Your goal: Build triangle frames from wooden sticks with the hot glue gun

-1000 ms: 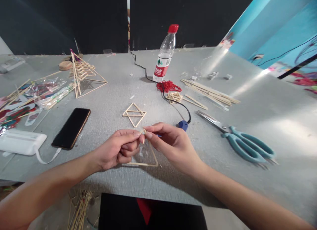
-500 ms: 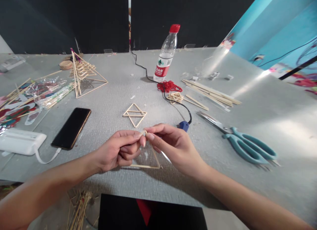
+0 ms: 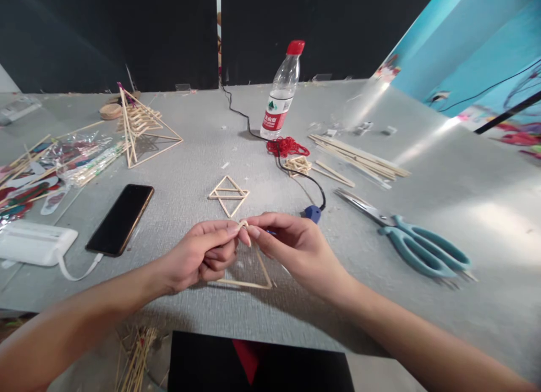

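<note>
The stick triangle (image 3: 249,283) stands on its base, its top corner pinched between thumb and forefinger of both the left hand (image 3: 203,257) and the right hand (image 3: 296,248), apparently to press that joint together. Just beyond the fingertips lies a flat frame (image 3: 229,195). Scissors (image 3: 414,243) lie right of the right hand, and a phone (image 3: 119,218) lies left of the left. The table (image 3: 422,172) is grey, with a dark wall behind.

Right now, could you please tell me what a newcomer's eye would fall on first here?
In the near middle, the left hand and right hand pinch the top corner of a stick triangle. Teal scissors lie to the right, and a red-capped bottle stands at the far middle. A stick pyramid stands far left.
</note>
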`<state>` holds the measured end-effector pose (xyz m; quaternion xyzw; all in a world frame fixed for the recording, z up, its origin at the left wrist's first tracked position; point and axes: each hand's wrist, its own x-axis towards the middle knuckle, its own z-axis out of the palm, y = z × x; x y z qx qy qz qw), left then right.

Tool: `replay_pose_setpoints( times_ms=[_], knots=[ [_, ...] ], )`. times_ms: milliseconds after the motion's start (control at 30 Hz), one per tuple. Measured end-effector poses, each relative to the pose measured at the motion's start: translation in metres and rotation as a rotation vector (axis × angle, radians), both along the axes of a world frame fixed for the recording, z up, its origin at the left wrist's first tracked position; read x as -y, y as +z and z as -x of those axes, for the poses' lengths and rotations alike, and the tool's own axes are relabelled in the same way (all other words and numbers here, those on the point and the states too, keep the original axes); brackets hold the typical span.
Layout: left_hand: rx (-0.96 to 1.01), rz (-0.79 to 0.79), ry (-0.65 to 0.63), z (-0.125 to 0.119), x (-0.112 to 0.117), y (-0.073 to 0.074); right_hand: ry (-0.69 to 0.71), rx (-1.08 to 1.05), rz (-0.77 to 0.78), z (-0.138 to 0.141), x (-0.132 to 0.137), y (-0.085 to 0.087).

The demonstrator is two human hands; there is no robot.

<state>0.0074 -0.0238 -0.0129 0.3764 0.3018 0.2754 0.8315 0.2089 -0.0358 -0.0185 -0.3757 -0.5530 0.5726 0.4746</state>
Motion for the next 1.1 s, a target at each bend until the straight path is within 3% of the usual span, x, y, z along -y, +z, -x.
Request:
replay_pose_setpoints(
  times_ms=[867, 1100],
  knots=[
    [-0.006, 0.019, -0.037, 0.0008, -0.0026, 0.0002, 0.078, -0.045, 0.033, -0.0052, -0.0028, 0.0021],
    [-0.045, 0.007, -0.038, 0.001, -0.0039, -0.002, 0.05, 0.055, 0.004, -0.008, -0.0056, -0.0018]
  ],
)
